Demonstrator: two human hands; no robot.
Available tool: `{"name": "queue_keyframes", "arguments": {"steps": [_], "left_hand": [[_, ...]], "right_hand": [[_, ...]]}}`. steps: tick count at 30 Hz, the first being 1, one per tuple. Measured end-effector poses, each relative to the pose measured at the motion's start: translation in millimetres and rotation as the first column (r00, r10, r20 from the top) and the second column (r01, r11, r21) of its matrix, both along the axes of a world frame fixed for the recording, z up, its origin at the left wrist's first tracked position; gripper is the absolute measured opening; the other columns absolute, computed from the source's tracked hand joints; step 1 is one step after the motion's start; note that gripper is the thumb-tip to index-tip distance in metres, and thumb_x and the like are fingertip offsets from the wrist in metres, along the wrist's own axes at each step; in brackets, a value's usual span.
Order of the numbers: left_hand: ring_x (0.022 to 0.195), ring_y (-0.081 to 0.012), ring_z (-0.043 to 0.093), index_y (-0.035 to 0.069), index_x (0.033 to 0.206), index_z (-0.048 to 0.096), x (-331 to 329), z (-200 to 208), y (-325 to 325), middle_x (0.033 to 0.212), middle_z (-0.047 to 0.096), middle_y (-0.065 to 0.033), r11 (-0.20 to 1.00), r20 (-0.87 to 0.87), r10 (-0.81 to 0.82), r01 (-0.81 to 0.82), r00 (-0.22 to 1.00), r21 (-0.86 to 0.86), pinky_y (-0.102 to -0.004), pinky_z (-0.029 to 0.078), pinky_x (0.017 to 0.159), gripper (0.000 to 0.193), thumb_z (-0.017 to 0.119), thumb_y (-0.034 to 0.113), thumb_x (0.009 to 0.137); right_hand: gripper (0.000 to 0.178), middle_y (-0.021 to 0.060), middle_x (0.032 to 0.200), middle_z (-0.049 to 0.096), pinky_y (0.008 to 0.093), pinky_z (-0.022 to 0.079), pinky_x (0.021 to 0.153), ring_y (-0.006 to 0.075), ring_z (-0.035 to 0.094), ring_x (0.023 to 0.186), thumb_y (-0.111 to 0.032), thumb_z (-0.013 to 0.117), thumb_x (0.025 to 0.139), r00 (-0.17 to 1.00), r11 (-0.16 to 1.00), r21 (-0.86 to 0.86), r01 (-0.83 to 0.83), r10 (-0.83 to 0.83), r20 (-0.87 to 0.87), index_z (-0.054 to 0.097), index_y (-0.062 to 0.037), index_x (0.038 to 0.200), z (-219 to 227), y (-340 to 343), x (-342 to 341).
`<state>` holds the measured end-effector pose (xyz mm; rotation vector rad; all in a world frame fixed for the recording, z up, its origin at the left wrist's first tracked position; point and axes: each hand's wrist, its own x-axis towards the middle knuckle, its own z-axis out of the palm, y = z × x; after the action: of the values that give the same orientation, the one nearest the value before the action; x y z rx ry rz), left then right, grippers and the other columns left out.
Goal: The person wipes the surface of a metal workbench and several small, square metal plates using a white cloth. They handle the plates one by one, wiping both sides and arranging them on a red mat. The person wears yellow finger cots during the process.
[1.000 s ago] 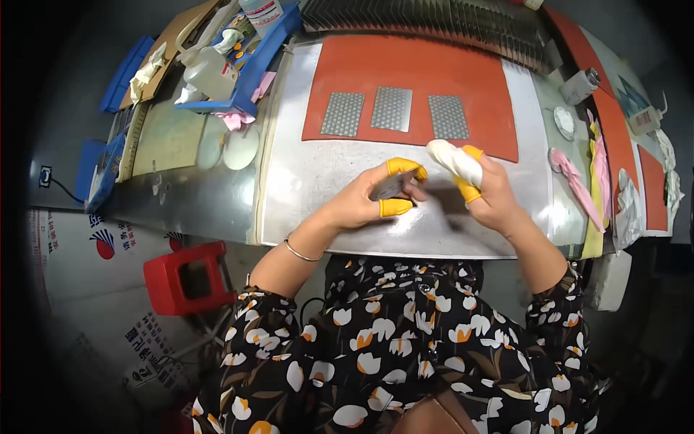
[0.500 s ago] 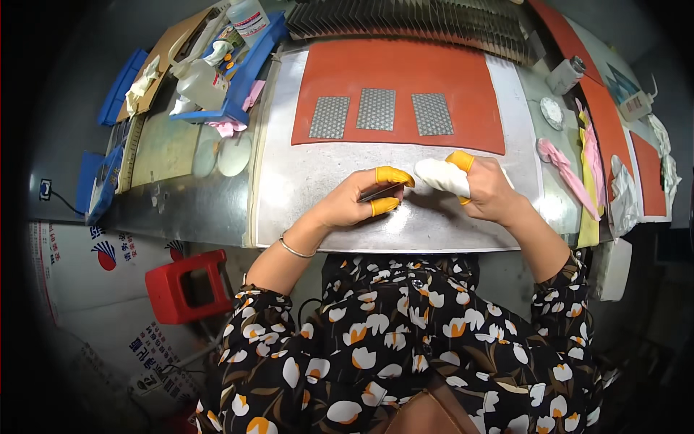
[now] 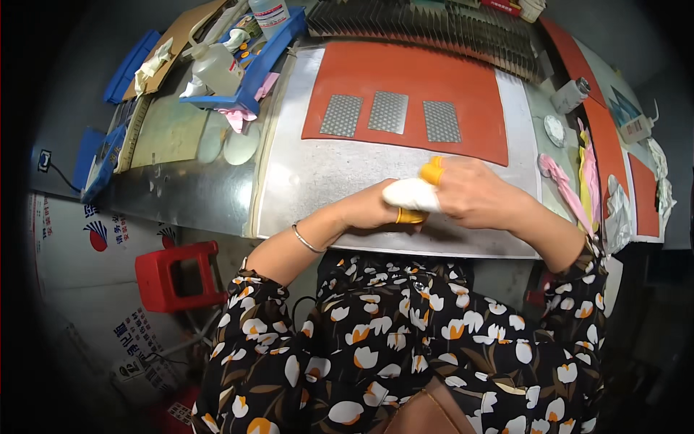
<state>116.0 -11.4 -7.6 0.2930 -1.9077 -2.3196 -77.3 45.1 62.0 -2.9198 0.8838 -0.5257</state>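
Note:
My right hand (image 3: 473,192), with yellow finger cots, is closed on a folded white cloth (image 3: 408,195). The cloth presses up against my left hand (image 3: 365,206), which also wears yellow cots and is closed. Cloth and right hand hide most of the left fingers; the thin flat piece they gripped half a second ago is covered now. Beyond my hands, three patterned grey plates lie apart in a row on an orange-red mat (image 3: 405,65): a left plate (image 3: 340,116), a middle plate (image 3: 388,112) and a right plate (image 3: 442,121).
A dark slotted rack (image 3: 426,36) stands behind the mat. To the left, a blue tray (image 3: 249,90) carries bottles. Pink and yellow cloths (image 3: 567,181), a round white dish (image 3: 554,130) and a bottle (image 3: 571,94) are at right. A red stool (image 3: 155,278) is below left.
The right hand has brought the white cloth left and slightly down onto the left hand, covering the thin piece there. The whole view has shifted a little; the three plates lie as before.

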Motion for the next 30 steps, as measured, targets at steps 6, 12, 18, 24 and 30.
{"name": "queue_keyframes", "arguments": {"steps": [6,12,18,24,30], "left_hand": [[0.079,-0.0124,0.056,0.002,0.095,0.057,-7,-3,4,0.083,0.061,-0.0049,0.999,0.123,-0.034,0.038,0.992,-0.030,-0.0284,0.046,0.076,0.016,0.061,0.008,0.081],[0.079,-0.0122,0.056,0.000,0.103,0.055,-5,4,-1,0.089,0.060,-0.0051,0.995,0.149,0.037,-0.051,0.988,0.089,-0.0294,0.045,0.078,0.025,0.062,0.010,0.081],[0.089,-0.0255,0.060,0.006,0.112,0.054,1,32,-2,0.097,0.061,-0.0139,0.738,0.277,0.407,-0.135,0.870,-0.661,-0.0346,0.046,0.079,0.035,0.063,0.014,0.079],[0.087,-0.0317,0.059,0.004,0.104,0.057,-4,28,-1,0.091,0.062,-0.0161,0.578,0.312,0.489,-0.035,0.814,-0.815,-0.0373,0.047,0.075,0.029,0.061,0.014,0.077],[0.095,-0.0250,0.060,0.002,0.116,0.051,15,41,-12,0.103,0.061,-0.0129,0.945,0.096,0.168,-0.132,0.981,-0.298,-0.0374,0.047,0.081,0.041,0.058,0.030,0.086]], "right_hand": [[0.016,0.0092,0.075,0.049,0.0375,0.044,0.054,0.0262,0.052,0.066,-0.004,0.059,0.062,0.994,0.988,0.120,0.099,-0.104,0.031,0.056,-0.0030,0.078,-1,20,-17],[0.029,0.0097,0.081,0.054,0.0371,0.045,0.055,0.0276,0.054,0.069,-0.001,0.058,0.061,0.977,0.970,0.120,0.212,-0.215,0.011,0.059,-0.0028,0.090,-16,22,-28],[0.036,0.0103,0.082,0.054,0.0395,0.046,0.055,0.0278,0.054,0.068,0.000,0.058,0.056,0.933,0.922,0.145,0.358,-0.360,-0.011,0.060,-0.0030,0.092,-41,40,-52],[0.031,0.0098,0.077,0.055,0.0363,0.047,0.057,0.0262,0.054,0.069,-0.004,0.060,0.055,0.973,0.971,-0.066,0.229,-0.229,0.016,0.060,-0.0003,0.086,-20,26,-9],[0.032,0.0149,0.084,0.057,0.0366,0.047,0.064,0.0328,0.058,0.073,0.001,0.054,0.066,0.761,0.764,0.269,0.586,-0.633,0.142,0.057,0.0027,0.098,-56,36,-51]]}}
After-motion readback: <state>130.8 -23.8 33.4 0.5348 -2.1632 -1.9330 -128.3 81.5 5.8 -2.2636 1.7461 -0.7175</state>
